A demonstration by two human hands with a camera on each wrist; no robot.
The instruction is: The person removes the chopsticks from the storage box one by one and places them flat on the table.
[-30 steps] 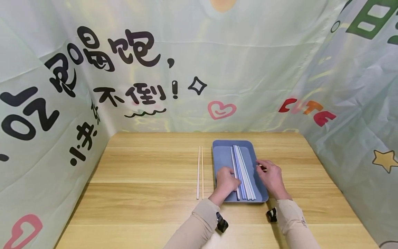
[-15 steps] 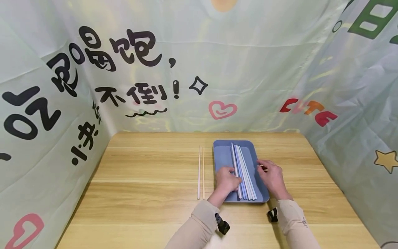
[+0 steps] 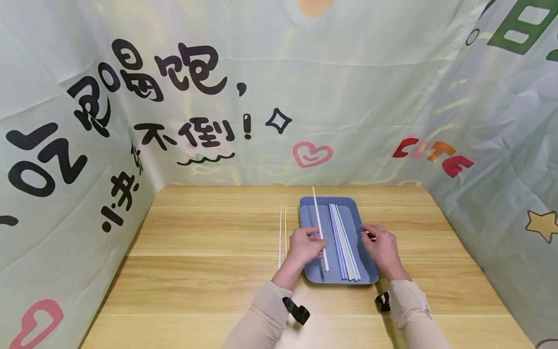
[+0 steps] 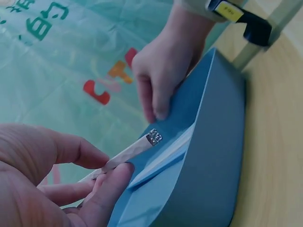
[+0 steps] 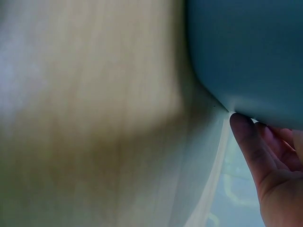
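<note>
My left hand [image 3: 303,246] pinches a slim pinkish-white chopstick [image 3: 317,208] between thumb and fingers. It is tilted over the left part of the blue tray [image 3: 307,215], its far end reaching past the tray's back rim. A patterned silvery end of this chopstick [image 4: 154,137] shows in the left wrist view. Inside the tray lies a bunch of blue and whitish chopsticks [image 3: 344,242], side by side. At the tray's right edge, my right hand [image 3: 382,247] holds the rim with bent fingers. Its thumb [image 5: 246,135] touches the tray's wall in the right wrist view.
Left of the tray, a pinkish chopstick [image 3: 280,232] and a yellowish chopstick [image 3: 285,228] lie parallel on the wooden table [image 3: 209,271]. Printed cloth [image 3: 348,97] hangs behind the table and at both sides.
My left hand has lifted the pinkish-white chopstick from beside the bunch and moved it left. The right hand has stayed at the tray's edge.
</note>
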